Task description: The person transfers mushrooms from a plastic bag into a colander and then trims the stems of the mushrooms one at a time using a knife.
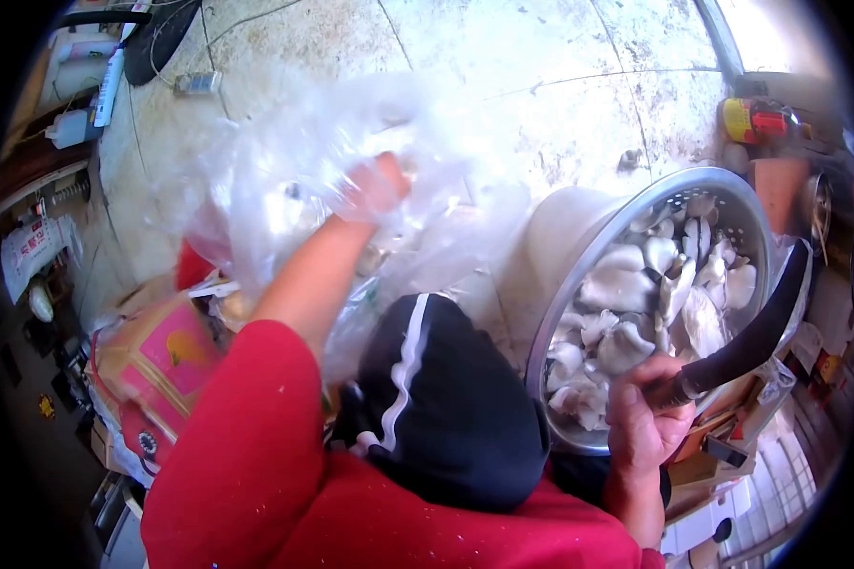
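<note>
Head view: the left hand (380,185) reaches into a clear plastic bag (285,171) above the tiled floor (560,114); the film and blur hide its fingers, so I cannot tell whether they are open or closed. Well apart from it, the right hand (647,412) is closed around the handle of a curved knife (754,341), its dark blade angled up and outward past the rim of a metal colander (539,360). Pale mushrooms (621,284) lie heaped inside the colander, which stands tilted beside the person's dark-clad knee (455,398), marked with a white stripe. To the left of the knee is a cardboard box (166,351) with a pink panel. Farther out, a yellow-and-red container (754,121) lies beyond the colander, and a small clear bottle (197,83) lies on the floor beyond the bag.
</note>
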A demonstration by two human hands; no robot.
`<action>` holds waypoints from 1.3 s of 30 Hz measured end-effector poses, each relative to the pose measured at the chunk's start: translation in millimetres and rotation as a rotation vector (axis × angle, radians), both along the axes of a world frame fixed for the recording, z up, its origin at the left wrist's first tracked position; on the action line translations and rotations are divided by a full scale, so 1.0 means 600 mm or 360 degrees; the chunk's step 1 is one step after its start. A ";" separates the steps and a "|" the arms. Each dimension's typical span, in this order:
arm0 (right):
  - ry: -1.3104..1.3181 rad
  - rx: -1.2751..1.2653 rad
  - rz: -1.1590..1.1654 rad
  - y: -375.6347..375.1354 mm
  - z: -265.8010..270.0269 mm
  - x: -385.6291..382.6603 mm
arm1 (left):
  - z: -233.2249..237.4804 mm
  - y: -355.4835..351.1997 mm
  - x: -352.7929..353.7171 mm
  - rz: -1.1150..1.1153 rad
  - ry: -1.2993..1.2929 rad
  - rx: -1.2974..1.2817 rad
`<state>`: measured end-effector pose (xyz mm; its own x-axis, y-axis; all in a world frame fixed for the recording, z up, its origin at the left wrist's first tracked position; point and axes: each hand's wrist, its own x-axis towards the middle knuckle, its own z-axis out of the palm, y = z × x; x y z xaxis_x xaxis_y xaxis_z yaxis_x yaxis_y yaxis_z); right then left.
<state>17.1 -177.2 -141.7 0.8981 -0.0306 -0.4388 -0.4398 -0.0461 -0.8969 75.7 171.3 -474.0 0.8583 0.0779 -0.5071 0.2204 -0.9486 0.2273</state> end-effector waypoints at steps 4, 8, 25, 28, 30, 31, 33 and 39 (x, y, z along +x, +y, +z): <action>0.0015 -0.0072 0.0044 0.003 0.003 0.001 | 0.007 -0.023 0.013 0.0054 -0.0014 -0.0132; -0.0011 -0.0183 0.0083 0.008 -0.001 -0.003 | 0.021 -0.055 0.029 0.0053 0.0002 -0.0320; 0.0025 -0.0074 0.0077 0.002 0.046 -0.079 | 0.200 0.050 -0.139 0.1642 0.0536 -0.1473; -0.0042 -0.0086 0.0096 0.002 0.065 -0.107 | 0.256 0.032 -0.191 0.1955 0.0183 -0.2105; -0.0116 -0.0087 0.0123 -0.001 0.076 -0.125 | 0.297 0.028 -0.208 0.1934 0.0175 -0.2258; -0.0152 -0.0077 0.0113 -0.002 0.084 -0.133 | 0.320 0.023 -0.213 0.1927 0.0194 -0.2406; -0.0183 -0.0107 0.0227 -0.005 0.102 -0.150 | 0.381 0.005 -0.219 0.1854 0.0128 -0.2514; -0.0441 -0.0060 0.0207 -0.025 0.140 -0.199 | 0.586 -0.086 -0.219 0.1212 -0.0032 -0.2681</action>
